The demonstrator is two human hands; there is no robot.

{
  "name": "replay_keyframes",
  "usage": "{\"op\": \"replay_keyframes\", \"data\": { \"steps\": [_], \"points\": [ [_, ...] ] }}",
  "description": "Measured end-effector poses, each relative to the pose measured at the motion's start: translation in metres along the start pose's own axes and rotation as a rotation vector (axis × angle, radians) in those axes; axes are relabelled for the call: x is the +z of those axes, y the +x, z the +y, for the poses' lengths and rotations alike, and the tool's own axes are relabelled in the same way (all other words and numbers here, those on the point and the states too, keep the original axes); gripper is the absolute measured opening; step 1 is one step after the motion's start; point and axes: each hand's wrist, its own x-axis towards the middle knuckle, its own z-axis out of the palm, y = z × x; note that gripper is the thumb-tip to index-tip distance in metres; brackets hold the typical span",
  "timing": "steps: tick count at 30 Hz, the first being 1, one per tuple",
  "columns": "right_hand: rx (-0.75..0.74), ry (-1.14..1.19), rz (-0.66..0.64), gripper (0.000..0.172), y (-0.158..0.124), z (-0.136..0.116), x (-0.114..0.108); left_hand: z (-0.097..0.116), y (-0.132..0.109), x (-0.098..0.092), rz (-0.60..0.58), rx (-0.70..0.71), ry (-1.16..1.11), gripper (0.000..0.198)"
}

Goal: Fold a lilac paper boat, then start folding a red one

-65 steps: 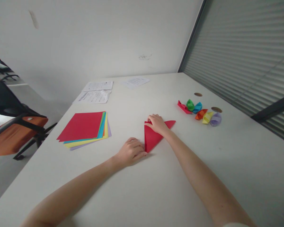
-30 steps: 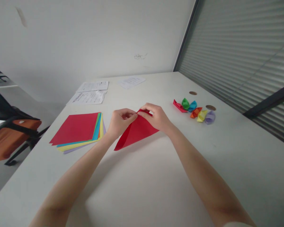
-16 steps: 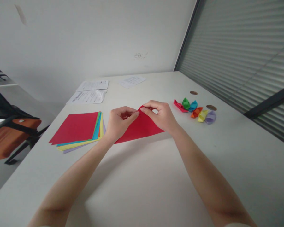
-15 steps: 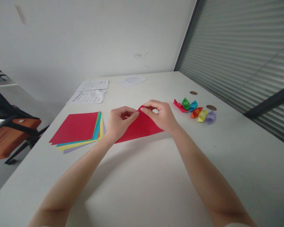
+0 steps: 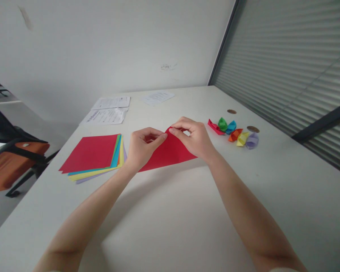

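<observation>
A red sheet of paper [image 5: 170, 153], raised above the table with its straight lower edge toward me, is held between both hands. My left hand [image 5: 144, 146] pinches it near the top with thumb and fingers. On the other side, my right hand [image 5: 193, 139] pinches the same top part, its thumb almost meeting the left one. The paper looks folded, but its far side is hidden. To the left lies a fanned stack of coloured paper [image 5: 89, 153], red on top with green, blue, orange, yellow and purple edges showing.
Several small folded paper pieces [image 5: 235, 134] in different colours sit on the white table [image 5: 170, 219] at the right, near two round brown discs [image 5: 253, 129]. Printed sheets [image 5: 106, 116] lie at the back left. An orange chair [image 5: 19, 162] stands beyond the left edge; blinds [image 5: 294, 68] border the right.
My right hand has shifted very slightly up and to the right at the paper's top. My left hand and the other things look the same.
</observation>
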Motion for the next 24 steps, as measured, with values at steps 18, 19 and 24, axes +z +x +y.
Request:
{"op": "replay_keyframes", "data": {
  "steps": [18, 19, 24],
  "points": [
    [-0.018, -0.017, 0.005, 0.021, -0.0005, -0.0018, -0.0005, 0.0035, -0.0010, 0.0006, 0.020, 0.006, 0.017, 0.021],
    [-0.016, -0.017, 0.007, 0.022, -0.0005, -0.0018, -0.0005, 0.0034, -0.0011, 0.0005, 0.019, 0.007, 0.017, 0.021],
    [-0.011, -0.016, 0.008, 0.022, -0.0008, -0.0028, -0.0007, 0.0032, -0.0012, 0.0002, 0.026, 0.008, 0.018, 0.022]
  ]
}}
